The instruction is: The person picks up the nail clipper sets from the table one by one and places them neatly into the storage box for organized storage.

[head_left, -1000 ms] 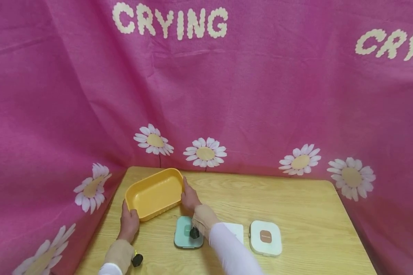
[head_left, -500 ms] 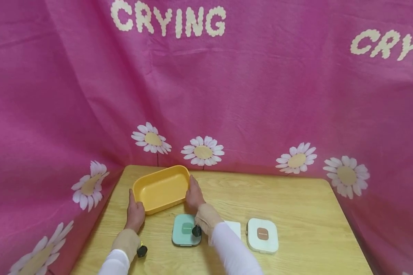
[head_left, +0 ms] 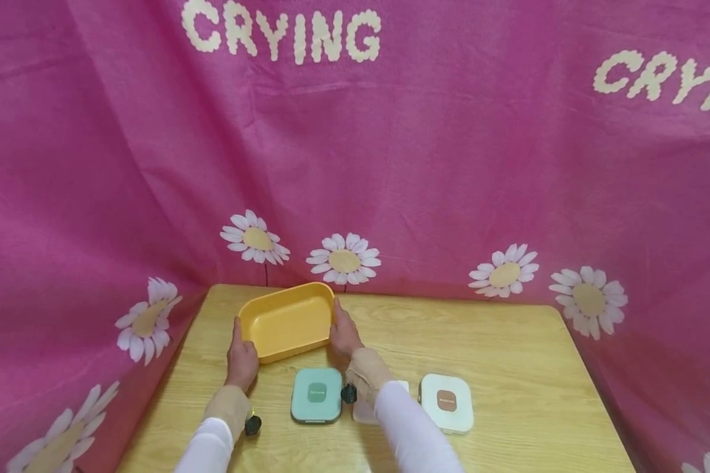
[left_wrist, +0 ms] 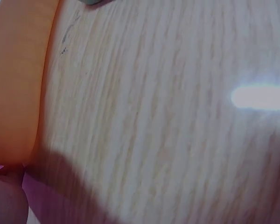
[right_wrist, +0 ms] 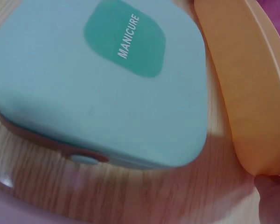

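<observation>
A yellow rectangular plastic tray sits at the back left of the table, slightly turned. My left hand grips its left end, with the thumb by the rim. At the opposite end, my right hand holds the tray the same way. The fingers under or behind its walls are hidden. Just in front lies a teal square case with a rounded lid. The right wrist view shows "MANICURE" on that case's green label, close to the tray's orange-looking wall.
A white case with a brown label lies to the right on the wooden table. Between it and the teal case, a pale flat case is partly covered by my right forearm. A pink cloth hangs behind the table.
Both hands have shifted the tray to the right, and it has turned a little straighter. My head view has swung slightly. The cases keep their places on the table.
</observation>
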The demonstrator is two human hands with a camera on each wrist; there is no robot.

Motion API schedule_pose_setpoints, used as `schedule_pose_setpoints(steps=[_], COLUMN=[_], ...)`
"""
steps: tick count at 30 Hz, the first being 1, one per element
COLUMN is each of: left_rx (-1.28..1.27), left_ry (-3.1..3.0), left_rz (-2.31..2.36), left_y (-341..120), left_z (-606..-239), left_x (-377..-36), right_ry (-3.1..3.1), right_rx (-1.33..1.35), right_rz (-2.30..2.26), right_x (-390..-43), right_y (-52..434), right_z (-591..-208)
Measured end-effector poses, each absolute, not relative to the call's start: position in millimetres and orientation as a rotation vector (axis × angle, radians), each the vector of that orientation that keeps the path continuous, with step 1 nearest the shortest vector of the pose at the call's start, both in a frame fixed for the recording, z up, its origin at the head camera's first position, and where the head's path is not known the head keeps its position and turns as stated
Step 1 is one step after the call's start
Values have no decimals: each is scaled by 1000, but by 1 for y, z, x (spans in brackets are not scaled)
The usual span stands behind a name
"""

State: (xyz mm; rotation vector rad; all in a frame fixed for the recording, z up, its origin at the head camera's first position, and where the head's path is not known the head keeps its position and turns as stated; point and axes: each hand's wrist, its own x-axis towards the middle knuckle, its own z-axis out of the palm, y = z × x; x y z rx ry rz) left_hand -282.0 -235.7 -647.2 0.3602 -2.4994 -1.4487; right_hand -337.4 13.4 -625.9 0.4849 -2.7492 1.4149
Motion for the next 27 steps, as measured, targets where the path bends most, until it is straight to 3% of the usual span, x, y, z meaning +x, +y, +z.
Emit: schedule_pose_setpoints(steps=[27], left_rx=[261], left_ry=[-2650], left_rz=[-1480], left_y=[-212], left_z=[-642], left_x=[-301], right_ry=[-2738], right_rx=[370], right_rz=[1494], right_x=[-333], right_y=[49], right_z=[-633])
